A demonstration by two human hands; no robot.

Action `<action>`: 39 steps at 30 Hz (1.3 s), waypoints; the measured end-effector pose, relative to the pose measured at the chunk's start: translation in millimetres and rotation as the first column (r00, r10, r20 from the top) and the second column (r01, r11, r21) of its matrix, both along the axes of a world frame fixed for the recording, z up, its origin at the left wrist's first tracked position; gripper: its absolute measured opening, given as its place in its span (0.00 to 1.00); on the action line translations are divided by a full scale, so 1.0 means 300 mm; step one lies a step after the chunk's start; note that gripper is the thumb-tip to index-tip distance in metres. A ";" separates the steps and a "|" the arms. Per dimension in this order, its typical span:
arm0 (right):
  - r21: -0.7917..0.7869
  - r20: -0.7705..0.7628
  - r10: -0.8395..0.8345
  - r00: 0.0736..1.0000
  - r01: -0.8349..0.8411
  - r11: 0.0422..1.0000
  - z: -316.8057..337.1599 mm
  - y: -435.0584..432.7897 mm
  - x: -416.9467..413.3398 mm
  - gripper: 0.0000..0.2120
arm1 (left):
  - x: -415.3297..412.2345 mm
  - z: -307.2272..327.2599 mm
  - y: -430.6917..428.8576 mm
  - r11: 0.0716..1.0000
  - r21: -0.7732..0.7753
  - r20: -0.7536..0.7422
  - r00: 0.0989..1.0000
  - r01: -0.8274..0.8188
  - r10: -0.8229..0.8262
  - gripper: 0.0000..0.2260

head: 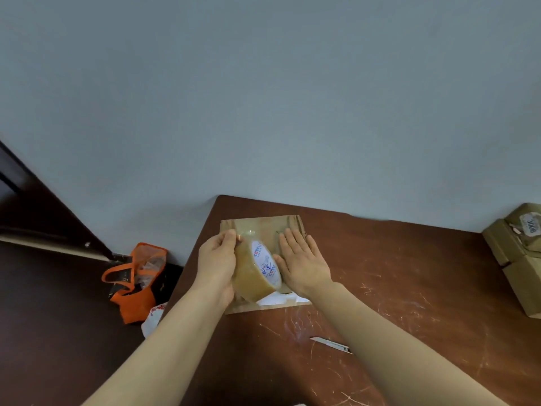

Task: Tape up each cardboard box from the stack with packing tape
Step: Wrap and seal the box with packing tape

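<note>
A flat brown cardboard box (263, 227) lies on the brown table (395, 273) near its far left corner. My left hand (216, 262) grips a large roll of tan packing tape (257, 273) over the box's left part, fingers curled round the roll's outer face. A clear strip of tape runs from the roll toward the box's far edge. My right hand (301, 259) presses flat on the box, fingers straight, just right of the roll. A white label shows at the box's near edge under the roll.
A small utility knife (332, 344) lies on the table nearer me. Stacked cardboard boxes (518, 256) sit at the table's right edge. An orange bag (137, 282) and a white plastic bag (153, 317) stand on the dark floor left of the table. A pale wall rises behind.
</note>
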State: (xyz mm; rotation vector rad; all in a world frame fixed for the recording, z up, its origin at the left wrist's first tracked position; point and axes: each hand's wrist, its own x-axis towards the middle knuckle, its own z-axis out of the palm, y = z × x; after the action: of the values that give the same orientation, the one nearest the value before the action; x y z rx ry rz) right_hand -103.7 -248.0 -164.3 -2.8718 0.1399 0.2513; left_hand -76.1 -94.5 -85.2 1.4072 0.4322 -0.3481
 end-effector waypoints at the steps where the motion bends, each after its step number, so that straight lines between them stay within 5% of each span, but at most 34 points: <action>1: -0.049 0.006 0.029 1.000 -0.028 0.998 -0.009 0.001 0.009 0.51 | 0.010 -0.002 0.000 1.000 -0.004 -0.004 1.000 -0.004 0.004 0.13; 5: -0.097 0.004 0.052 0.999 -0.051 0.994 -0.019 0.000 0.029 0.54 | 0.046 -0.016 -0.005 1.000 -0.009 -0.021 1.000 -0.011 0.011 0.12; 7: 0.142 0.076 -0.022 0.997 0.011 0.990 0.003 0.001 0.029 0.42 | 0.063 -0.029 -0.018 1.000 -0.016 -0.035 0.999 -0.011 0.010 0.13; 10: 0.602 0.331 -0.236 0.914 -0.012 0.799 0.076 0.007 -0.042 0.27 | 0.089 -0.033 -0.050 0.999 -0.044 -0.087 0.996 0.016 -0.020 0.13; 13: 0.477 0.516 -0.043 0.855 -0.246 0.844 0.124 0.048 -0.129 0.20 | 0.124 -0.033 -0.077 0.999 -0.031 -0.148 0.989 0.025 -0.029 0.09; 15: 0.387 0.488 0.016 0.873 -0.233 0.892 0.107 0.055 -0.149 0.16 | 0.142 -0.045 -0.098 0.998 -0.024 -0.166 0.984 0.053 -0.056 0.07; 19: 0.536 0.382 -0.198 0.903 -0.042 0.843 0.154 0.041 -0.166 0.13 | 0.196 -0.069 -0.150 0.995 -0.061 -0.196 0.977 0.073 -0.084 0.07; 22: 0.857 0.141 -0.485 0.863 0.139 0.497 0.176 0.029 -0.190 0.14 | 0.257 -0.055 -0.209 0.990 -0.125 -0.168 0.981 0.071 -0.092 0.07; 23: 0.879 0.095 -0.507 0.857 0.166 0.446 0.183 0.021 -0.194 0.13 | 0.265 -0.051 -0.233 0.989 -0.116 -0.153 0.982 0.093 -0.110 0.07; 29: 0.881 0.035 -0.574 0.818 0.245 0.405 0.189 -0.014 -0.185 0.02 | 0.345 -0.104 -0.326 0.995 0.022 -0.067 0.993 0.098 -0.097 0.08; 33: 0.862 0.094 -0.518 0.850 0.190 0.469 0.177 0.005 -0.170 0.16 | 0.423 -0.136 -0.336 0.995 0.085 -0.047 0.997 0.057 -0.053 0.10; 35: 0.834 0.130 -0.524 0.842 0.193 0.517 0.166 0.009 -0.162 0.11 | 0.444 -0.154 -0.339 0.979 0.171 0.032 0.992 0.112 -0.119 0.12; 39: 0.864 0.075 -0.590 0.804 0.243 0.441 0.154 0.006 -0.142 0.10 | 0.452 -0.182 -0.339 0.893 0.392 0.213 0.923 0.220 -0.321 0.15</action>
State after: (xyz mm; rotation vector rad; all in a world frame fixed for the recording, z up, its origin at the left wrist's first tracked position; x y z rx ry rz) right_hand -146.2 -246.2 -118.2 -1.7700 0.5205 -0.2836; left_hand 59.6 -196.2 -139.8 1.8584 0.0659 -0.3042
